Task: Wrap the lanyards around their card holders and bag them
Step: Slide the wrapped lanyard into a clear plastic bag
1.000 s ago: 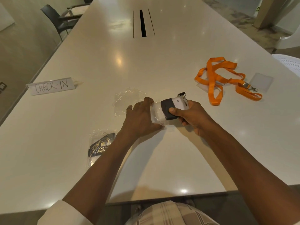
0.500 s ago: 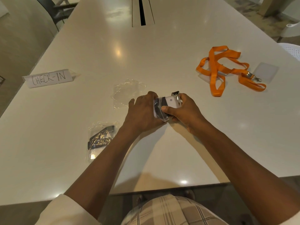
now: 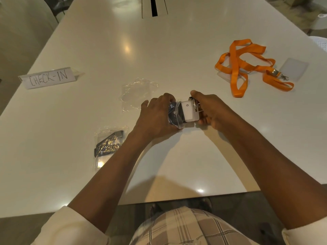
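Observation:
My right hand (image 3: 210,110) grips a white card holder (image 3: 190,111) with a black lanyard wound around it, the metal clip end toward my fingers. Its wrapped end sits inside the mouth of a small clear bag (image 3: 174,114), which my left hand (image 3: 155,117) holds over it. Both hands meet just above the white table (image 3: 177,55). An orange lanyard (image 3: 242,66) with its clear card holder (image 3: 294,68) lies loose at the right. A filled bag (image 3: 108,144) with a black wrapped lanyard lies to the left. An empty clear bag (image 3: 136,93) lies beyond my left hand.
A folded paper sign reading CHECK-IN (image 3: 48,77) stands at the left. A cable slot (image 3: 154,7) is set in the table's far middle. The table's near edge runs just in front of my body.
The clear bag has slid further over the wrapped card holder, now covering the black lanyard part. Both hands stayed together at the same spot on the table.

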`<state>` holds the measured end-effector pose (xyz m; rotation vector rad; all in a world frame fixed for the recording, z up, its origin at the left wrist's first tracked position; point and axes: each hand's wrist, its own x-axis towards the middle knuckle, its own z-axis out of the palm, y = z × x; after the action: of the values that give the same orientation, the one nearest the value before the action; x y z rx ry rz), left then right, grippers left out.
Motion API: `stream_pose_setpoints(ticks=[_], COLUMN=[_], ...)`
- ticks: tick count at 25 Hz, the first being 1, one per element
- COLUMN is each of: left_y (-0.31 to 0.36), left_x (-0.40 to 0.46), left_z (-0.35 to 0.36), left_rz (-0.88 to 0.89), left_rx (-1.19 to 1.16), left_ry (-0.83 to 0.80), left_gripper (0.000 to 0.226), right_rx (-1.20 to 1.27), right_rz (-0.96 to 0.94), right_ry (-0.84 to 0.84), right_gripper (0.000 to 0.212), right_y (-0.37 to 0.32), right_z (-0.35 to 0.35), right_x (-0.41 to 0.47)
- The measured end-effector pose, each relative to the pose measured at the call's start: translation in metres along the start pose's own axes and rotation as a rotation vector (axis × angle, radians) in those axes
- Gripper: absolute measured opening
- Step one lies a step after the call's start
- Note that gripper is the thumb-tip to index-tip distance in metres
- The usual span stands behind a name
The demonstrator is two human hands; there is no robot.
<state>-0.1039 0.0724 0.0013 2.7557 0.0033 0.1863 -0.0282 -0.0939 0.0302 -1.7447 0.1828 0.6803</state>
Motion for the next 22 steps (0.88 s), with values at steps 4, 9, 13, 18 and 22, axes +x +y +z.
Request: stream_pose_setpoints(ticks=[4,9,13,18,22], left_y=[-0.003,-0.004,-0.004,-0.004,-0.003], left_x=[-0.002,0.0,0.0,0.0,0.0], left_z=[0.003,0.004,0.004,0.005,0.003], left_rz=[-0.003,0.005,0.019,0.035,0.036], left_rx=[-0.023,-0.038,-0.035,-0.015,-0.017], left_ry=[0.014,0.019,0.027,0.038,0.027], left_gripper=[0.073,0.075,0.074,0.075,0.082], right_rx=[0.023,0.104,0.139,0.172,0.215], right_rz=[0.047,0.129,0.145,0.069,0.019], right_ry=[-0.08,-0.187,-0.197,-0.139,-0.113], right_gripper=[0.023,0.025,0.023,0.014,0.008], right_y=[0.0,-0.002,-0.002,-0.002,0.0], right_z=[-0.006,-0.014,-0.017,-0.012,-0.005], right_x=[0.002,0.007,0.008,0.006,0.006])
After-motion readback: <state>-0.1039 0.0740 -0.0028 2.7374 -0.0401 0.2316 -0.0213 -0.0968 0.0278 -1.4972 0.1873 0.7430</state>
